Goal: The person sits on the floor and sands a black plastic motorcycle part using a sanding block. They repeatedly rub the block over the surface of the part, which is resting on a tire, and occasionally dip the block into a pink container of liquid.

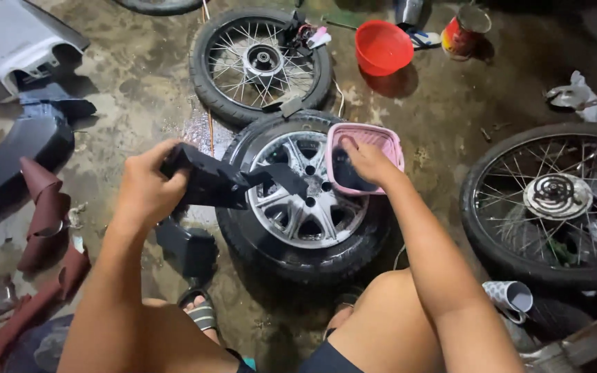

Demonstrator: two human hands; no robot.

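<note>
Black plastic panel (229,183), mid-frame, sits clenched in my left hand (148,185), held level above the alloy wheel (305,200) so its face is within reach. My right hand (367,162) dips into the pink basket (388,141) resting on that wheel, fingers closed on a dark wad, a cloth perhaps. Upper centre, a red bowl (383,47); what it contains I cannot tell.

The basket (365,157) sits on the alloy wheel (305,197) — a spoked wheel (260,62) behind it (another (554,204) to its right).
</note>
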